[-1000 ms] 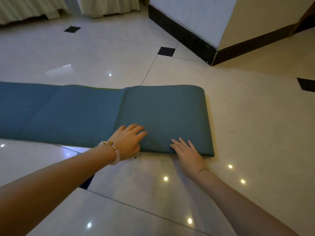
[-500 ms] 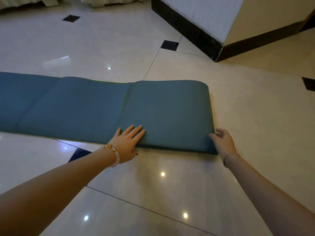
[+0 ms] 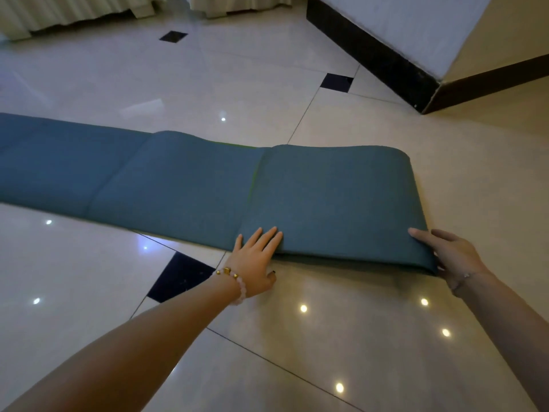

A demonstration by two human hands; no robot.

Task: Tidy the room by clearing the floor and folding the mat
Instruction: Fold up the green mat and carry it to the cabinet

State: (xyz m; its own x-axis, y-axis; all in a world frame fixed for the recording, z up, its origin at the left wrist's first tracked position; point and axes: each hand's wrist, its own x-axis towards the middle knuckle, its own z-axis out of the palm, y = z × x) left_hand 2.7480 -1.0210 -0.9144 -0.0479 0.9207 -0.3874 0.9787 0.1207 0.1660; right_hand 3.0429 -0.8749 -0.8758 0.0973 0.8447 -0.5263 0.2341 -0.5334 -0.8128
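A long teal padded mat lies across the tiled floor, running off the left edge of the view. Its right end is folded over into a doubled section with a rounded fold on the right. My left hand, with a bead bracelet at the wrist, rests flat with straight fingers on the near edge of the folded section. At the near right corner of the fold, my right hand holds the fold, thumb on top; its fingers are hidden behind the mat.
Glossy cream floor tiles with small black inset squares surround the mat. A wall corner with dark skirting juts out at the back right. Pale curtains hang at the back left.
My right hand slid from the top of the folded section to its near right corner and now holds the fold. The left hand stays pressed on the near edge.
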